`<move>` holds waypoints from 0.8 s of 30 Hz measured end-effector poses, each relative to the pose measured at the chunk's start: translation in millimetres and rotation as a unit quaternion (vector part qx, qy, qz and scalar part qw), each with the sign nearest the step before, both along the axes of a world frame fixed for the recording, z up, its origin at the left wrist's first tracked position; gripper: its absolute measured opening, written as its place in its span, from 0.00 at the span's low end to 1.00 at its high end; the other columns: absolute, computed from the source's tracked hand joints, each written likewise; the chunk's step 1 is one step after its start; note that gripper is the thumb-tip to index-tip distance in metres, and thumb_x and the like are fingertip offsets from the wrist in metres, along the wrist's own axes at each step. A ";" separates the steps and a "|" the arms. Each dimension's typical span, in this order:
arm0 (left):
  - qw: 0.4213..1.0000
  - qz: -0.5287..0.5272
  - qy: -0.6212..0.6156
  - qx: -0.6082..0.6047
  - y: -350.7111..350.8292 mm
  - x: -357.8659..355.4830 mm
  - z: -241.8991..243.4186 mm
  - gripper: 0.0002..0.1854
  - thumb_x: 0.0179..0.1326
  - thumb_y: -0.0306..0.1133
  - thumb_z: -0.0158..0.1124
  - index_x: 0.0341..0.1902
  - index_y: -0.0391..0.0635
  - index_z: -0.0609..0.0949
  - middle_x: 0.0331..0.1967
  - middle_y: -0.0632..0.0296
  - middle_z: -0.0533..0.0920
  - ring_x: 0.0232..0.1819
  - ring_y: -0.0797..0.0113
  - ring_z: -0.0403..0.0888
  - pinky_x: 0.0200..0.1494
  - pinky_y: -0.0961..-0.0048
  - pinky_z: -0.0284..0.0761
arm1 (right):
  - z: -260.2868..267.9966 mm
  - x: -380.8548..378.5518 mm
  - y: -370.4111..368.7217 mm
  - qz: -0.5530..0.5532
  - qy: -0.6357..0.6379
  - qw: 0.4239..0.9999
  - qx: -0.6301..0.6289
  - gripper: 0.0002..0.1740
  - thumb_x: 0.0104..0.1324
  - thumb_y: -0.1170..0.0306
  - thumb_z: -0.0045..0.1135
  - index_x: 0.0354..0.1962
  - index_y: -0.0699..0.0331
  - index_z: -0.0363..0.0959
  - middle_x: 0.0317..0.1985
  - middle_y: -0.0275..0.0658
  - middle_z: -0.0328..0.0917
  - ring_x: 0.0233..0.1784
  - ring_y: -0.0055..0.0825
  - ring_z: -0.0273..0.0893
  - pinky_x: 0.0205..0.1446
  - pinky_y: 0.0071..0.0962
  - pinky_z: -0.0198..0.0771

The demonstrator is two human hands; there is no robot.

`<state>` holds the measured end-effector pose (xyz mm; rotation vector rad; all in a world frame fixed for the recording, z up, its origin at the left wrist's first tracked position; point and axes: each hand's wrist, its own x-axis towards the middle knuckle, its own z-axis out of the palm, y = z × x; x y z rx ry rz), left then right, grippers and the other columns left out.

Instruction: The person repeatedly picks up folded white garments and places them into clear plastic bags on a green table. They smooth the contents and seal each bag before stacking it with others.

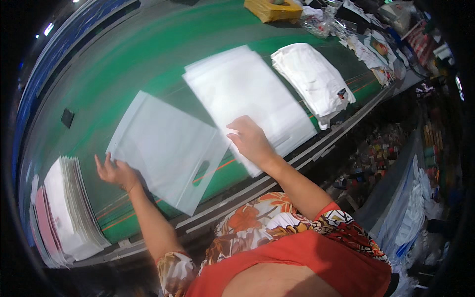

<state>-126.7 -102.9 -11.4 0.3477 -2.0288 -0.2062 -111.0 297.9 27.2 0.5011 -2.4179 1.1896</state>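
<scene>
A translucent plastic bag with an oval handle cut-out lies slanted on the green table. My left hand is at its left edge, fingers apart, the thumb close to the plastic. My right hand hovers over or rests on the left side of a stack of white plastic bags. Its fingers are curled, with a gap between thumb and forefinger, near the single bag's right corner; I see nothing held there. To the right of the stack lies a folded white cloth bundle with a small dark print.
At the far left, a pile of packed white pieces stands beside pink ones. A small dark square lies on the green table. A yellow block and cluttered scraps occupy the far right. Thread spools sit below the table edge.
</scene>
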 end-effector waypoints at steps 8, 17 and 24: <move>1.000 -0.026 -0.008 -0.014 72.6 3.8 30.2 0.14 0.51 0.16 0.60 0.41 0.43 0.84 0.62 0.56 0.76 0.61 0.53 0.72 0.60 0.59 0.69 | 62.7 -21.3 159.3 -0.071 0.080 0.992 0.066 0.12 0.57 0.82 0.64 0.40 0.68 0.78 0.41 0.45 0.78 0.44 0.41 0.79 0.46 0.31 0.76; 0.922 -0.361 -0.074 0.118 366.0 -75.2 78.8 0.11 0.51 0.13 0.61 0.37 0.39 0.80 0.43 0.51 0.83 0.47 0.52 0.82 0.51 0.63 0.76 | 80.2 -79.5 331.7 -0.120 0.080 0.963 0.228 0.28 0.59 0.71 0.67 0.58 0.65 0.73 0.61 0.46 0.73 0.64 0.48 0.70 0.65 0.40 0.67; 0.813 -0.409 -0.189 0.370 504.3 -188.5 52.7 0.12 0.60 0.28 0.63 0.48 0.38 0.81 0.42 0.52 0.84 0.42 0.56 0.85 0.45 0.67 0.80 | 62.6 -80.4 340.5 -0.064 -0.060 0.934 0.345 0.29 0.68 0.52 0.54 0.65 0.50 0.69 0.74 0.43 0.56 0.76 0.50 0.52 0.73 0.56 0.49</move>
